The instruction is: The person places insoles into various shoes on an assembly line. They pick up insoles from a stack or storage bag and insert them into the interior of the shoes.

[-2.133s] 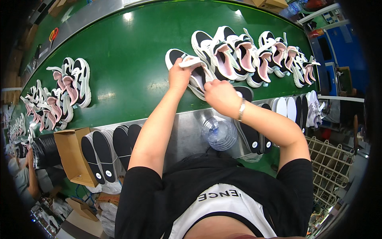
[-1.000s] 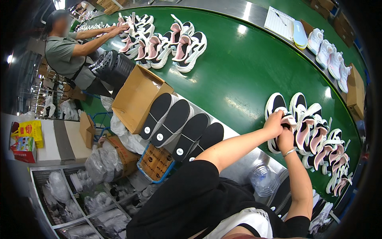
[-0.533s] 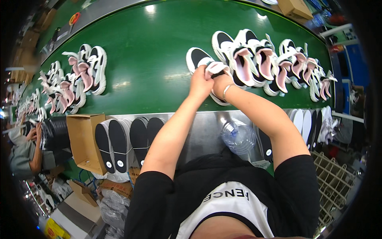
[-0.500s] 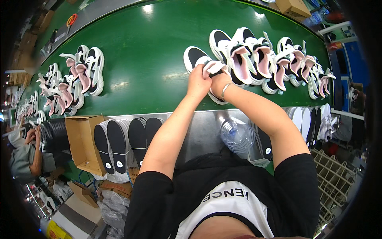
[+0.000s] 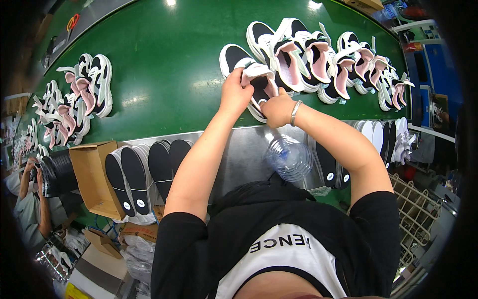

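Right hand drawn heelward; left hand grips shoe, apparently by tongue.

A long green worktop spans the view, its far surface carrying 2 bright glints of light, with a grey metal ledge beyond it at the upper left and a shiny metal strip along the near side. At the right stand a blue panel, pale rails and a cream wire rack. Patches of green floor show below.
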A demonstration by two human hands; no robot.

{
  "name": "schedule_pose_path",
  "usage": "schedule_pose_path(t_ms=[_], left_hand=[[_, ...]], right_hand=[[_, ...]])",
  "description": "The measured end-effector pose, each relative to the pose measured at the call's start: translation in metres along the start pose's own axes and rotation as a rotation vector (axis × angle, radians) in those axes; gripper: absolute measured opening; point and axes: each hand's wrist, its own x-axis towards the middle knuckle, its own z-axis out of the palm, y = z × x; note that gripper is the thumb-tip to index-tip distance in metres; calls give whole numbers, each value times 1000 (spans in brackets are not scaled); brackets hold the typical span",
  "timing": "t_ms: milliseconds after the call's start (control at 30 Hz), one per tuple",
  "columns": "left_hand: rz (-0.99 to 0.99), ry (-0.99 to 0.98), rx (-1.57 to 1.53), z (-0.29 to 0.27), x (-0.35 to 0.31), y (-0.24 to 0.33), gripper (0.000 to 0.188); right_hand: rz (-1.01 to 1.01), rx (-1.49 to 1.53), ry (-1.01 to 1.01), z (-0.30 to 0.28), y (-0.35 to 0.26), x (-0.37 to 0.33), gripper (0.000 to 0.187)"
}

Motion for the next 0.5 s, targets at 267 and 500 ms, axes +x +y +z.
schedule_pose_path(t_ms=[267,500], left_hand=[[-298,-112,-303,-8,8,-6,28],[-459,-208,-362,-16,19,0,37]], right_hand=[[-48,167,866,-15,8,-12,21],[-61,18,1135,-21,26,23,17]])
